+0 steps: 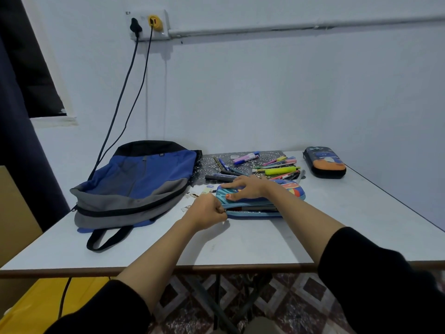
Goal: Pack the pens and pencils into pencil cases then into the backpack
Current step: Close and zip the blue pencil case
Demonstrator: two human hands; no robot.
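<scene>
1. The blue pencil case [291, 190] lay on the desk [337, 225] just in front of the loose pens and pencils [277, 166], with the backpack [144, 179] to its left and a second, dark pencil case [325, 162] well apart at the far right.
2. The right hand [245, 189] rested flat on the blue case's lid, fingers fairly straight and pressing down, gripping nothing.
3. The left hand [208, 212] was curled tight at the case's left end and appeared to pinch the zip pull [225, 209]. The pull itself was mostly hidden by the fingers.
4. The zip opening [252, 208] gaped along the front edge, and dark pens showed inside. Whether the zip was being drawn open or shut could not be told.
5. To do this step well, the pressing hand should probably hold the lid steady near the slider, so the case did not slide across the desk.
6. The pull should likely travel along the line of the teeth — not upward — especially round the corner, where zips tend to bind.
7. Any pen poking into the gap would need tucking in first, or it could jam the slider.
8. Much of the pile was still on the desk, so the task looked far from done.
</scene>
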